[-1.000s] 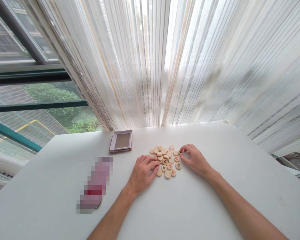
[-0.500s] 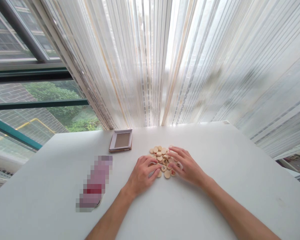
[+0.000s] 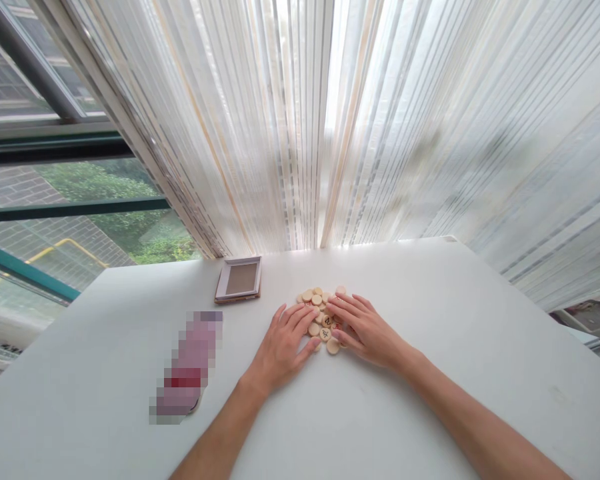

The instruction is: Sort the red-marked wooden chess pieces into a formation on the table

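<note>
- Centrally in the head view, a loose heap of wooden discs (image 3: 325, 335) sits on the white tabletop (image 3: 430, 287), between the left hand (image 3: 283, 343) and the right hand (image 3: 373, 330).
- Both hands look relaxed and unclenched, fingers stretched over the heap's sides, thumbs apart; no disc shows pinched, though whatever lies under the fingers cannot be told.
- Judging by the look, each disc is light, stiff and hardly fragile; the smooth faces probably slide easily over one another.
- The rim seems the best hold, with thumb and fingertip on opposite edges; discs lying flat offer only a low edge, while overlapping ones offer more.
- Being round, a disc has no long axis across its face. Most visible ones lie face up or nearly so, some tilted on neighbours; many show blank faces, a few black or red characters, too small to read a direction from.
- The heap's own long axis cannot be told, since the hands cover its sides.
</note>
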`<state>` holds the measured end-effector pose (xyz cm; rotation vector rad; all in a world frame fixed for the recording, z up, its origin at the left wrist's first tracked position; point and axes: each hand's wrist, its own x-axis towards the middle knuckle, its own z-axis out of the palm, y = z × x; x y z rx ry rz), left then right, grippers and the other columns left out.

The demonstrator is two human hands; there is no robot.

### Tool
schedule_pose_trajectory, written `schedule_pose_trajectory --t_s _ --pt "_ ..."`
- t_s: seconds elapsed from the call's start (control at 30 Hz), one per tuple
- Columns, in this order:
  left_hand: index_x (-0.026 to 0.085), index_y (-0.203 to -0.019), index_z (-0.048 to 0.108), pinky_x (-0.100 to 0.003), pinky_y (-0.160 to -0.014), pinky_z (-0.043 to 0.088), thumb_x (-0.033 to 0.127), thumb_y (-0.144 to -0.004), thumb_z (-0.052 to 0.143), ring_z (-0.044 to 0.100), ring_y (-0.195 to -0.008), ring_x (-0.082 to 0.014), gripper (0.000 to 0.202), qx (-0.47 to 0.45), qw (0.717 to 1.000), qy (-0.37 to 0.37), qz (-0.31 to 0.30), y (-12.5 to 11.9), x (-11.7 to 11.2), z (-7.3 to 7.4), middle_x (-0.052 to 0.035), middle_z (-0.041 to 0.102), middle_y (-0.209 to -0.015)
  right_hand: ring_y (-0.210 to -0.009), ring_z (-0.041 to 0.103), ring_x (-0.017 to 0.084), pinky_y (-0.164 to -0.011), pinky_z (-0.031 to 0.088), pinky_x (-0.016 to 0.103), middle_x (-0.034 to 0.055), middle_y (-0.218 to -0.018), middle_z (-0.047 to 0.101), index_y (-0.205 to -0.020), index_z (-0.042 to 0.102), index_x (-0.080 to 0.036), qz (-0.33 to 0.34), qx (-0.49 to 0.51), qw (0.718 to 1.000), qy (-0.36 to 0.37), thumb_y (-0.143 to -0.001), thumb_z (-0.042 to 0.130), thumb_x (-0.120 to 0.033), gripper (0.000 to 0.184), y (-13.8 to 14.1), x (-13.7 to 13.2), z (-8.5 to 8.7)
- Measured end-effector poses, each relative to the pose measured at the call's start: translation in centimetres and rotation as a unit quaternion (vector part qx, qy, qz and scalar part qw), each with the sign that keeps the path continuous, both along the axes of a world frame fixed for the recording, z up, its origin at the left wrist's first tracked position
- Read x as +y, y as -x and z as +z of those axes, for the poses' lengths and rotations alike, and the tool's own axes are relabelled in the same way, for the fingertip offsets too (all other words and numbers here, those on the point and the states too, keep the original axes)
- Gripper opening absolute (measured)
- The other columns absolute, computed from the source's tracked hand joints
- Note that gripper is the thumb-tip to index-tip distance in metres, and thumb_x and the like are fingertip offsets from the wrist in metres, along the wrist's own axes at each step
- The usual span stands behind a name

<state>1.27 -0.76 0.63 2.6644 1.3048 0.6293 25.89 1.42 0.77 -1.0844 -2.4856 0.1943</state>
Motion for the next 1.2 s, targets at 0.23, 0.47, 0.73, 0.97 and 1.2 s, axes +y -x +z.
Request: schedule_pose_trajectory --t_s 0.23,0.47,0.73,0.97,1.2 --pt "0.023 -0.144 0.044 -0.051 -0.121 0.023 0.034 -0.099 0.051 0.039 -0.141 -0.0251 0.047 0.005 1.000 0.004 -0.002 0.1 0.0 -0.1 -0.0088 0.049 -0.149 -0.142 0.041 0.029 -0.117 0.030 0.055 0.0099 -0.153 0.045 -0.148 0.044 -0.025 0.004 -0.006 1.000 0.007 -0.099 0.054 -0.035 0.051 0.1 -0.1 0.2" --pt "0.024 -0.144 0.044 -0.050 -0.121 0.024 0.034 -0.099 0.051 0.040 -0.141 -0.0242 0.047 -0.005 1.000 0.002 -0.003 0.2 -0.1 -0.1 -0.0088 0.049 -0.150 -0.142 0.041 0.030 -0.116 0.030 0.056 0.0095 -0.155 0.042 -0.145 0.048 -0.028 0.011 -0.009 1.000 -0.003 -0.098 0.055 -0.039 0.049 0.0 -0.1 0.0" --pt "0.024 -0.154 0.030 -0.051 -0.122 0.018 0.045 -0.100 0.045 0.029 -0.148 -0.0250 0.060 0.003 1.000 -0.004 0.017 0.0 1.5 -0.2 -0.0081 0.039 -0.157 -0.147 0.031 0.028 -0.119 0.027 0.054 0.0083 -0.158 0.038 -0.154 0.033 -0.027 -0.027 -0.004 1.000 -0.004 -0.101 0.049 -0.040 0.057 0.1 0.8 0.0" --pt "0.025 -0.153 0.032 -0.052 -0.123 0.015 0.049 -0.100 0.044 0.032 -0.146 -0.0250 0.060 0.017 1.000 -0.010 0.021 -0.1 1.6 -0.5 -0.0077 0.040 -0.157 -0.146 0.034 0.029 -0.118 0.026 0.056 0.0100 -0.156 0.040 -0.154 0.032 -0.025 -0.015 -0.008 1.000 0.012 -0.101 0.046 -0.042 0.057 0.7 1.3 -0.3" --pt "0.024 -0.150 0.038 -0.053 -0.123 0.015 0.047 -0.100 0.045 0.032 -0.146 -0.0255 0.056 0.004 0.999 -0.022 0.045 0.1 1.4 -0.8 -0.0086 0.041 -0.156 -0.146 0.034 0.029 -0.120 0.021 0.057 0.0093 -0.156 0.039 -0.155 0.030 -0.024 0.003 -0.008 1.000 0.024 -0.101 0.046 -0.043 0.059 0.8 0.8 -0.2"
